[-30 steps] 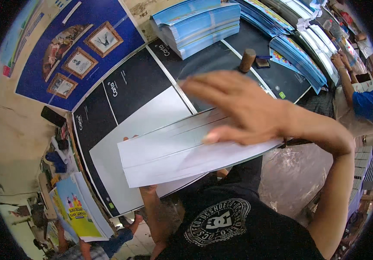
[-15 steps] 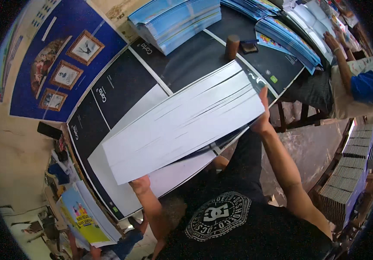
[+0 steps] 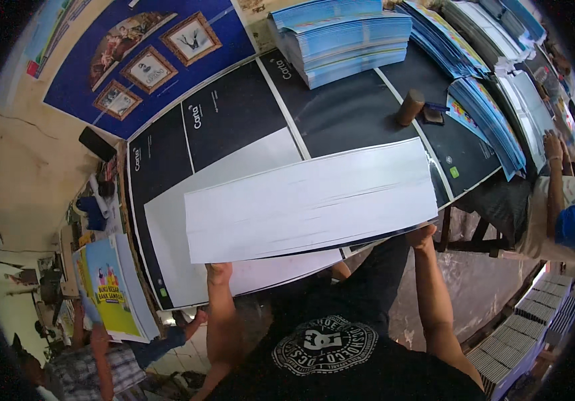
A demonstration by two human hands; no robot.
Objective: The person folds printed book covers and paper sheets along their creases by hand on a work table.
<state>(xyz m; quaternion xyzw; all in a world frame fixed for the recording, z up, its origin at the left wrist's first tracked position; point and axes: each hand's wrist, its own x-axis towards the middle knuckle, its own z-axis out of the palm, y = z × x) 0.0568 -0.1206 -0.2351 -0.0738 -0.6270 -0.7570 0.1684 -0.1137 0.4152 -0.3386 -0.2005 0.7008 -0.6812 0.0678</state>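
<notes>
A thick stack of white paper sheets is held between my two hands above the table, its layered long edge facing up at me. My left hand grips it at the lower left corner, fingers mostly hidden beneath. Under the lower right corner, my right hand supports the stack, and its fingers are partly hidden too. Large white sheets lie flat on the black-covered table, partly beneath the stack.
At the back stands a tall pile of blue printed sheets. A brown cylinder stands near more blue stacks. A co-worker's hand is at the far right; another person is at lower left. Bound stacks sit lower right.
The paper stack has turned more level, its right end coming down. Thin gaps between its sheets have mostly closed. My right hand has slid from the right end to underneath the corner.
</notes>
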